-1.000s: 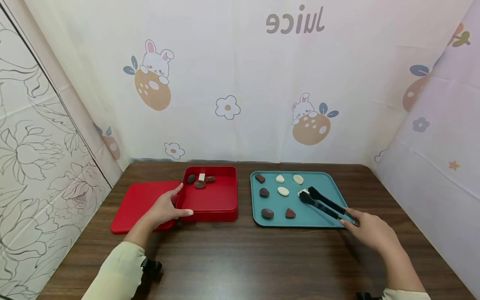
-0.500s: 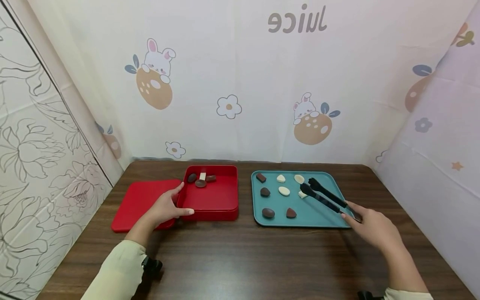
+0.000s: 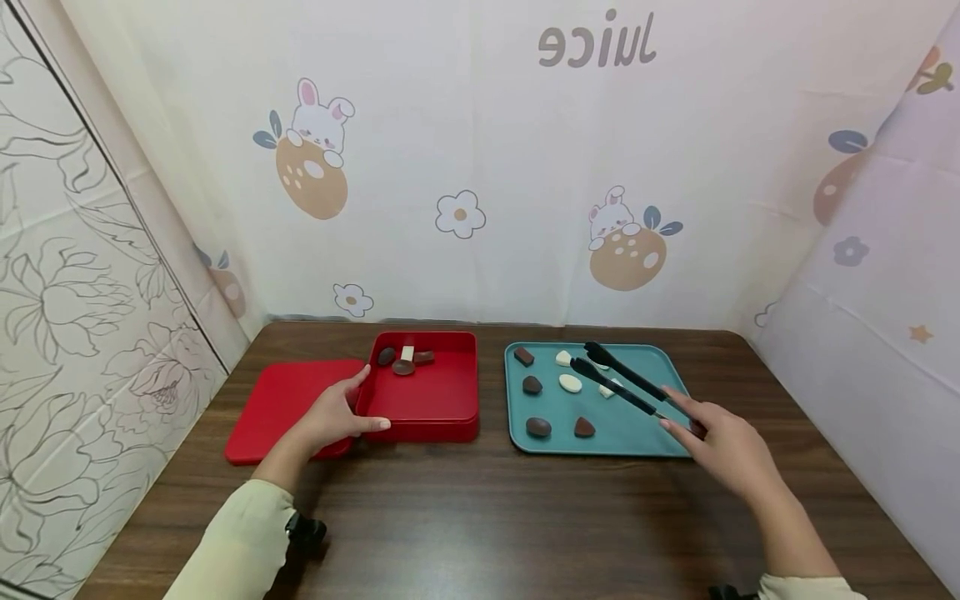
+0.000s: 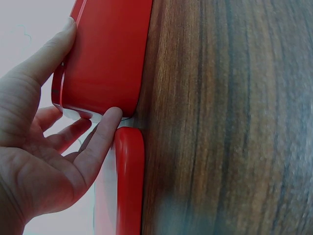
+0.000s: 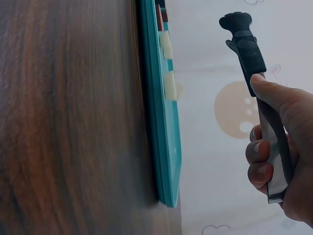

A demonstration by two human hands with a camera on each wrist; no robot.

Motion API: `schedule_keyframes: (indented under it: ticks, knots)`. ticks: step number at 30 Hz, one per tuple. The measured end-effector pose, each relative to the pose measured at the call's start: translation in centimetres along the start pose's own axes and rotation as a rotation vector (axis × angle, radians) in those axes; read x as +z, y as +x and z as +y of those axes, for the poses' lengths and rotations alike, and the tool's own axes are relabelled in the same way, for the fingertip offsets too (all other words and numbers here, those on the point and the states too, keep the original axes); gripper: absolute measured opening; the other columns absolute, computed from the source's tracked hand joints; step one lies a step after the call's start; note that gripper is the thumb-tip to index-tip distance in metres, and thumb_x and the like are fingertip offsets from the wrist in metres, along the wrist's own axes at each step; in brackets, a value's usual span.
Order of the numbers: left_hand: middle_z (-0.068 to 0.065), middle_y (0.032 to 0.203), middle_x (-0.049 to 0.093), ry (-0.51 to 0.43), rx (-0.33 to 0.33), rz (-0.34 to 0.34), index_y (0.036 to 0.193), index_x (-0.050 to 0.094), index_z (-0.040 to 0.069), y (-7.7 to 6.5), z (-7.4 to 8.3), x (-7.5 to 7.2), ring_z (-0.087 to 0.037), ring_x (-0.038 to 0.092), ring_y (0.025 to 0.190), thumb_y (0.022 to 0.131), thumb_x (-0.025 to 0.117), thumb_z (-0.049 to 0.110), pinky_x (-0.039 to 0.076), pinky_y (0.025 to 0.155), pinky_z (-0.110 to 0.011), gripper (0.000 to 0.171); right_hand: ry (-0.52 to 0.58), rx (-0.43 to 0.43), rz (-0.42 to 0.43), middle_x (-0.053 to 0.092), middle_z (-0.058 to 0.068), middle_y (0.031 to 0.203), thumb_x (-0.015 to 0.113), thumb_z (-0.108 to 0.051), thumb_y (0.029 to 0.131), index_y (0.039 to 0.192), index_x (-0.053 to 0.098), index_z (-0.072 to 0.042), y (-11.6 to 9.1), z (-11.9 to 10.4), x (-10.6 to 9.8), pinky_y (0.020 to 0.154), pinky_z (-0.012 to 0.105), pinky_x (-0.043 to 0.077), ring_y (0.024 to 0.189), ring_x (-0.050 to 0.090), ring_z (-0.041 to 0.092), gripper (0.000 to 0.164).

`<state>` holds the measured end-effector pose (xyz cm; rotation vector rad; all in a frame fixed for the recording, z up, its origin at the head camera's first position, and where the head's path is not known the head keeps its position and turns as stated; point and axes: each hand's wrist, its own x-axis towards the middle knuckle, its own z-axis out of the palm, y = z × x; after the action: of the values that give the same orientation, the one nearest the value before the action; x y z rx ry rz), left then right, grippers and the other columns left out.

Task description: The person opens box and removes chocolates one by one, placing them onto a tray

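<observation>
My left hand (image 3: 330, 421) holds the left front corner of a red box (image 3: 438, 396), thumb on the front and fingers along the left side. In the left wrist view the fingertips touch the box wall (image 4: 110, 58). Brown and white chocolate-like pieces lie in its back left part. My right hand (image 3: 727, 442) grips black-tipped tongs (image 3: 617, 388) by the metal handle. Their tips are spread above the back of a teal tray (image 3: 637, 437), with nothing visible between them. A white block (image 3: 609, 389) lies on the tray, partly hidden under the tongs.
Several brown and white pieces are spread over the tray, among them a white oval (image 3: 570, 383) and a dark brown egg shape (image 3: 537, 427). A red lid (image 3: 285, 408) lies left of the box. A printed curtain (image 3: 510, 275) hangs behind the wooden table (image 3: 480, 517).
The tongs have risen off the white block and swung left towards the back of the tray; the block stays on the tray. My left hand keeps its place on the box.
</observation>
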<state>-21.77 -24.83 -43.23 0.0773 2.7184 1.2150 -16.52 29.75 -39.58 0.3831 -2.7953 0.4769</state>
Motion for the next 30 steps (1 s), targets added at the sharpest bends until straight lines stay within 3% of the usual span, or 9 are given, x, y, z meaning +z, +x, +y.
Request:
schedule_keyframes:
  ticks: [11,24,30]
  knots:
    - [-0.024,0.146,0.038,0.006,-0.009,0.002,0.156,0.023,0.013,0.1,0.1,0.0,-0.043,0.039,0.128,0.068,0.086,0.046,0.056,0.083,-0.046,0.113,0.027,-0.156,0.108,0.036,-0.010,0.064,0.074,-0.024,0.088,0.136,0.060,-0.013,1.6,-1.7,0.6,0.047,0.023,0.025,0.056,0.030,0.004,0.051]
    - [-0.024,0.148,0.036,0.018,-0.010,0.008,0.156,0.023,0.013,0.1,-0.1,0.1,-0.043,0.037,0.130,0.068,0.086,0.048,0.056,0.083,-0.047,0.114,0.006,-0.259,0.074,0.037,-0.011,0.065,0.076,-0.026,0.086,0.137,0.059,-0.020,4.4,-4.9,0.4,0.047,0.023,0.030,0.056,0.032,0.004,0.054]
    - [-0.023,0.147,0.038,0.003,-0.010,0.011,0.156,0.024,0.014,0.1,-0.1,0.0,-0.042,0.039,0.128,0.067,0.086,0.048,0.057,0.082,-0.045,0.114,-0.012,-0.301,0.037,0.047,-0.011,0.070,0.073,-0.029,0.088,0.140,0.056,-0.019,6.0,-6.6,0.0,0.051,0.025,0.037,0.061,0.043,0.005,0.055]
